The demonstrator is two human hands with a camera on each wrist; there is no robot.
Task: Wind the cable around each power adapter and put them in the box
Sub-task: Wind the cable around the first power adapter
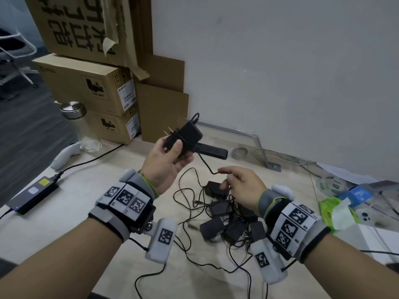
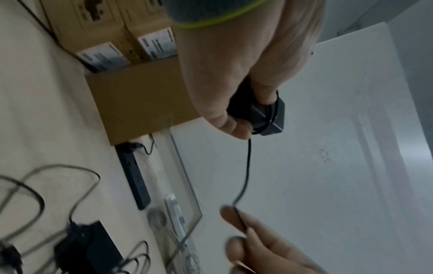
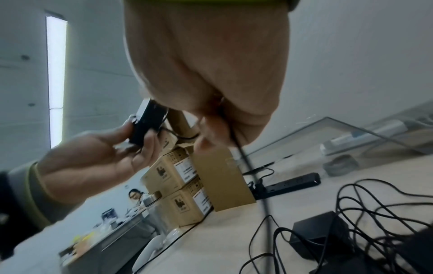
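My left hand (image 1: 170, 156) holds a black power adapter (image 1: 186, 134) up above the table, prongs pointing left, thumb pressed on its face. A few turns of its thin black cable (image 1: 205, 162) lie around the body (image 2: 269, 115). The cable runs down to my right hand (image 1: 239, 182), which pinches it between thumb and fingers (image 3: 215, 129) just above the pile. Several more black adapters (image 1: 228, 221) with tangled cables lie on the table under my right hand. An open brown cardboard box (image 1: 162, 113) stands at the back, left of the wall.
Stacked cartons (image 1: 90, 87) stand at the back left with a glass jar (image 1: 79, 126) in front. A black power brick (image 1: 32, 195) lies at the left edge, a black power strip (image 1: 211, 151) by the wall. A green packet (image 1: 336, 212) and clutter sit on the right.
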